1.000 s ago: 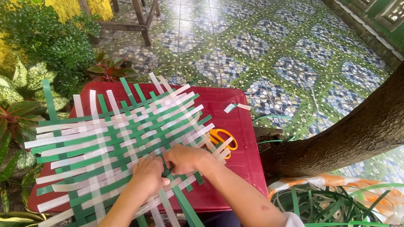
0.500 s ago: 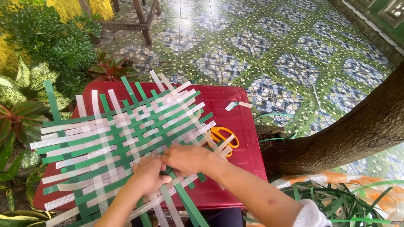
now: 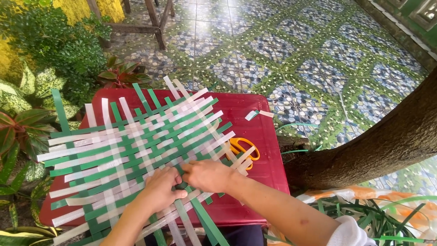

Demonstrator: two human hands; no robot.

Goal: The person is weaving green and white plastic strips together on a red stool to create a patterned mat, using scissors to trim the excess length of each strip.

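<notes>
Head view: two hands (image 3: 182,187), one woven mat (image 3: 132,150)

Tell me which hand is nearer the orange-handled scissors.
Right. The right hand rests on the woven strip mat just left of the orange-handled scissors; the left hand lies farther left, beyond it.

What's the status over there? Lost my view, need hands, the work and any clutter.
Left hand and right hand both pressed on green-and-white woven strip mat. Mat flat on red table. Orange scissors partly under the mat's right edge.
</notes>
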